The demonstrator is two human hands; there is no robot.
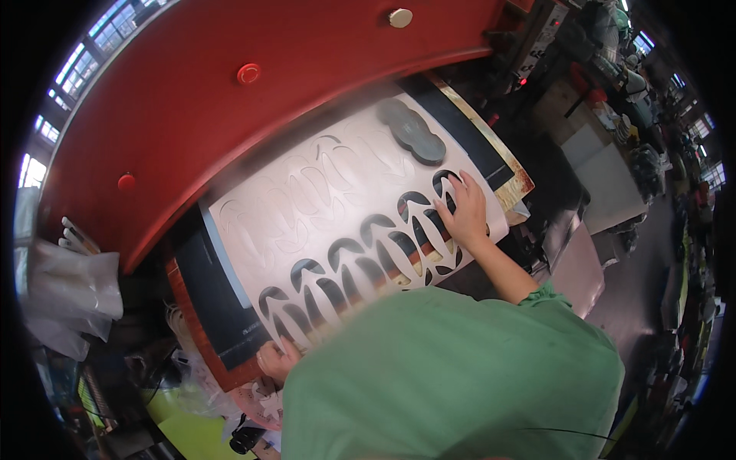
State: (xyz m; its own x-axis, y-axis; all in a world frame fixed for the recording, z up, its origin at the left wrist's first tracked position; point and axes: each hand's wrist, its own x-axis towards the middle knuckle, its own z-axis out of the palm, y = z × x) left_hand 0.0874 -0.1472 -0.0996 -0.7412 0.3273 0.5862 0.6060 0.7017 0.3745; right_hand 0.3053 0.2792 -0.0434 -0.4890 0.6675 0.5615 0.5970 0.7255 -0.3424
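A pale white sheet (353, 203) lies at a slant across the dark bed (201, 268) of a red machine. Along its near half runs a row of curved, sole-like openings with the dark surface showing through. Thin outlines of similar shapes mark its far half. A dark grey, double-lobed block (412, 132) rests on the sheet's far right part. My right hand (468, 213) lies on the sheet's right side, fingers apart, beside the last openings. At the near left corner, my left hand (277, 360) is closed at the sheet's edge, its lower part hidden by my green sleeve.
The machine's red beam (307, 46) spans the far side, bearing a red button (248, 73) and a pale knob (399, 18). Clear plastic bags (73, 295) hang at left. A pink basket (259, 402) stands below my left hand. Right of the machine is a pale panel (606, 180).
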